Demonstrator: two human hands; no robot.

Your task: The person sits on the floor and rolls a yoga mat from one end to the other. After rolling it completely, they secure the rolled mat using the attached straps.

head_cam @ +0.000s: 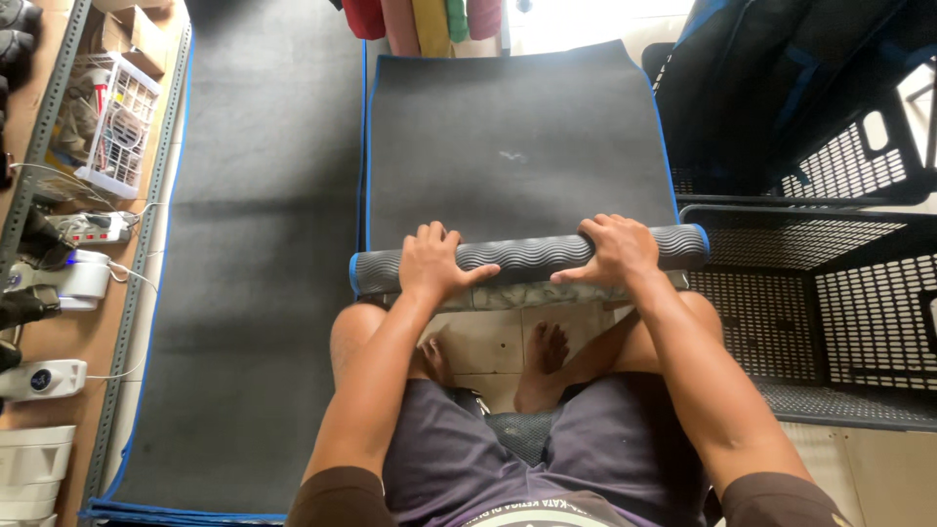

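Both hands, left hand (436,262) and right hand (613,250), press palms-down with fingers curled over the rolled end of the dark mat (527,256), keeping the roll tight on the floor (493,342) before the knees.

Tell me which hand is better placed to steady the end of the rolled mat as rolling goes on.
Right, probably. The right hand lies on the rolled mat close to its right end, near the black crate. The left hand sits further in from its own end, leaving that end free.
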